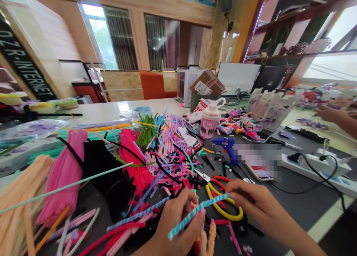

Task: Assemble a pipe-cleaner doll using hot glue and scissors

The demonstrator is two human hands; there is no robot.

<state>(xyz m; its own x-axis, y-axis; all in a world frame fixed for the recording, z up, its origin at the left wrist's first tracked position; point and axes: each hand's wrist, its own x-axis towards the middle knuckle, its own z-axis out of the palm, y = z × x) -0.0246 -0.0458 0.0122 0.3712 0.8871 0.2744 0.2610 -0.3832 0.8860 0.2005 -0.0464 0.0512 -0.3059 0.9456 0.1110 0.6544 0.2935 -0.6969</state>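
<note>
A twisted blue-and-aqua pipe cleaner (216, 201) slants across the front of my left hand (180, 220). Its right end is pinched between the thumb and fingers of my right hand (252, 200). My left hand is closed around a peach-and-red pipe-cleaner piece (212, 235), whose twisted peach ends hang below the fingers; most of it is hidden. Whether the left fingers also grip the blue twist, I cannot tell. Scissors with yellow and red handles (240, 213) lie just behind and between my hands. Another blue twisted pipe cleaner (136, 214) rests left of my left hand.
Bundles of pink (65, 174), black and peach pipe cleaners cover the left side, with cut pieces (170, 170) mid-table. A blue glue gun (230, 148), a pink cup (209, 122), a phone (262, 172) and a power strip (315, 174) stand or lie beyond. Another person's hand (331, 116) shows at far right.
</note>
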